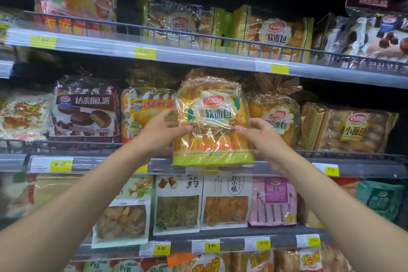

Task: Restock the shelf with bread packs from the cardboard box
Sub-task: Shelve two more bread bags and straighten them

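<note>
Left thumb (pixel 186 128) is pressed flat on the front of the bread pack (pixel 213 121), and I see the right thumb (pixel 239 128) doing the same from the other side, tips nearly facing each other across the clear wrap. The other fingers of both hands go behind the pack, out of my view. So my left hand (pixel 163 131) grips at nine o'clock of the pack, my right hand (pixel 267 137) at three o'clock, both closed on it.

The pack is upright, label toward me, its green bottom edge level with the front rail of the middle shelf (pixel 106 144). It covers whatever stands directly behind it, so I cannot tell if it rests on the shelf.

At three o'clock, just beside it, a matching soft bread pack (pixel 276 117); further that way, a small-bread bag (pixel 353 130). At nine o'clock, a yellow pie bag (pixel 145 115), then a chocolate pie bag (pixel 85 110). At twelve, the upper shelf (pixel 198 55) with yellow price tags (pixel 144 52). At six, pouches (pixel 177 203) on the lower shelf.
</note>
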